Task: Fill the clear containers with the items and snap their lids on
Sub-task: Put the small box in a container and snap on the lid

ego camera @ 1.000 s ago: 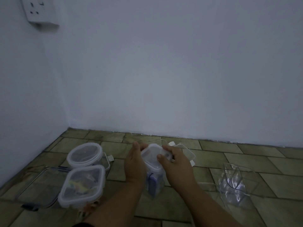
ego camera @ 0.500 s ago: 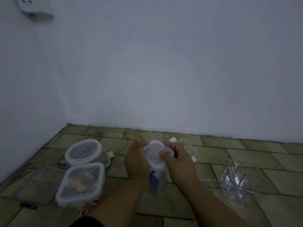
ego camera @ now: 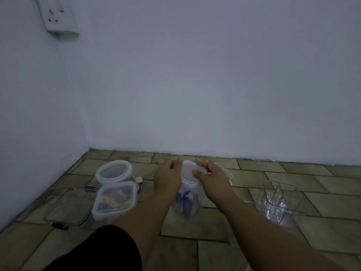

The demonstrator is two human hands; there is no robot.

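Observation:
A tall clear container (ego camera: 188, 202) with blue items inside stands on the tiled floor in the middle. Its white lid (ego camera: 188, 172) sits on top. My left hand (ego camera: 168, 178) presses the lid's left side, and my right hand (ego camera: 212, 179) grips its right side, thumb on top. To the left stand a lidded round container (ego camera: 114, 171) and a lidded square container (ego camera: 115, 200) with yellowish items inside. An open clear divided container (ego camera: 276, 199) sits at the right.
A flat clear rectangular lid or tray (ego camera: 67, 207) lies at the far left. Another clear lid (ego camera: 224, 171) lies behind my right hand. White walls meet in the corner at the back left. A wall socket (ego camera: 57, 15) is at top left.
Both hands have stayed on the lid of the tall container, with the fingers shifting slightly around its rim. The camera has tilted a little.

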